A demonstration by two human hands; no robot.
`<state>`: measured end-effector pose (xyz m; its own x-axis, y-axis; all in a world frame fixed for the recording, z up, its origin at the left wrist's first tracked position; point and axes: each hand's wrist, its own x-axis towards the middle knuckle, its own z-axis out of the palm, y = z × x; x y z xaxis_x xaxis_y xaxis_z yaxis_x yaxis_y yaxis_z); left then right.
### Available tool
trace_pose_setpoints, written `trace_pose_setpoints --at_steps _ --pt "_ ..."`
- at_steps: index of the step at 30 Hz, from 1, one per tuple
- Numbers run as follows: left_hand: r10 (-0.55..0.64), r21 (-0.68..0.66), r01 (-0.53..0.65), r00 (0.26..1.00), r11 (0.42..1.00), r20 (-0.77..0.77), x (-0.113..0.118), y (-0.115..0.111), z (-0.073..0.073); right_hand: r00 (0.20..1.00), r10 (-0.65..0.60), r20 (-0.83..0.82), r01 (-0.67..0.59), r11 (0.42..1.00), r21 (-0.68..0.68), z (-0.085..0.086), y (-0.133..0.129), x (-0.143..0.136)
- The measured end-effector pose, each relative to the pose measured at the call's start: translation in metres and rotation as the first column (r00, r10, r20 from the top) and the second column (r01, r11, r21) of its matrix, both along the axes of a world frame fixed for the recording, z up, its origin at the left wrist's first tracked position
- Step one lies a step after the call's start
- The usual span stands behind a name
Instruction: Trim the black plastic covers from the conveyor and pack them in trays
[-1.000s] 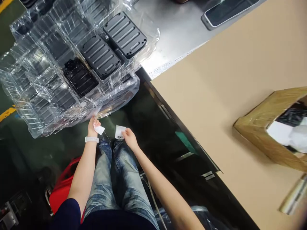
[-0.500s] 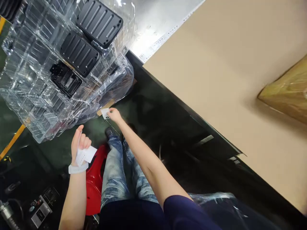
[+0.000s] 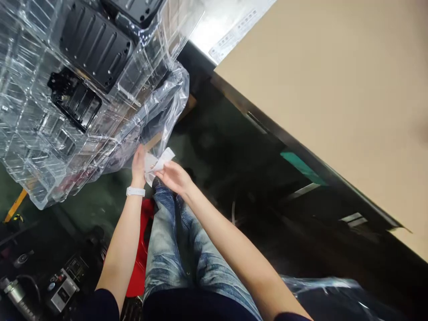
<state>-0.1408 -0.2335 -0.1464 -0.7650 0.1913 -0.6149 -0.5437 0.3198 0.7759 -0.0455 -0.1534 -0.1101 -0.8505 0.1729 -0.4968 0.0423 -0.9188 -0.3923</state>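
My left hand (image 3: 138,164), with a pale band on its wrist, is held upright against some crumpled white paper slips (image 3: 151,163). From the other side, my right hand (image 3: 174,177) pinches the slips, and one white piece (image 3: 166,156) sticks up past its fingertips. Both hands meet just below the edge of the clear plastic trays (image 3: 122,96). The left fingers are partly blurred, and any print on the paper cannot be read.
Black ribbed parts (image 3: 95,44) and a smaller black part (image 3: 78,100) lie in the trays. Brown cardboard (image 3: 317,89) covers the surface at right. A red stool (image 3: 137,272) stands beside my legs. Equipment (image 3: 62,290) sits at lower left.
My left hand has moved up and right with its paper, and my right hand has brought its small white slip against it. The view has shifted closer to the trays.
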Motion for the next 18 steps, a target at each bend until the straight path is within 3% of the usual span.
trace_pose_setpoints --at_steps 3,5,7,9,10,11,14,15,18 --pt "0.094 0.049 -0.094 0.996 0.994 0.004 -0.010 0.000 0.024 1.000 -0.006 0.013 0.005 0.997 0.077 0.022 0.015 0.016" --pt "0.160 0.178 -0.172 0.984 0.969 0.080 -0.012 -0.008 0.043 0.999 0.037 -0.035 -0.032 0.988 0.152 0.032 0.028 0.018" --pt "0.208 0.325 -0.243 0.968 0.914 0.139 -0.013 -0.019 0.061 0.991 0.100 -0.089 -0.077 0.968 0.239 0.034 0.038 0.016" --pt "0.224 0.406 -0.270 0.962 0.873 0.160 -0.015 -0.030 0.077 0.978 0.192 -0.077 -0.149 0.914 0.377 0.023 0.045 0.013" --pt "0.217 0.412 -0.271 0.961 0.870 0.174 -0.016 -0.035 0.084 0.970 0.243 0.004 -0.213 0.845 0.490 0.013 0.046 0.012" --pt "0.207 0.409 -0.265 0.961 0.873 0.182 -0.017 -0.039 0.089 0.953 0.270 0.136 -0.296 0.737 0.608 0.002 0.046 0.010" --pt "0.179 0.398 -0.237 0.968 0.886 0.178 -0.016 -0.046 0.095 0.841 0.173 0.512 -0.538 0.361 0.762 -0.030 0.036 -0.003" --pt "0.169 0.391 -0.224 0.971 0.893 0.170 -0.014 -0.047 0.095 0.821 0.144 0.553 -0.569 0.288 0.770 -0.037 0.030 -0.010" --pt "0.098 0.296 -0.139 0.984 0.945 0.149 -0.004 -0.048 0.086 0.851 0.222 0.476 -0.515 0.179 0.838 -0.037 0.010 -0.043"
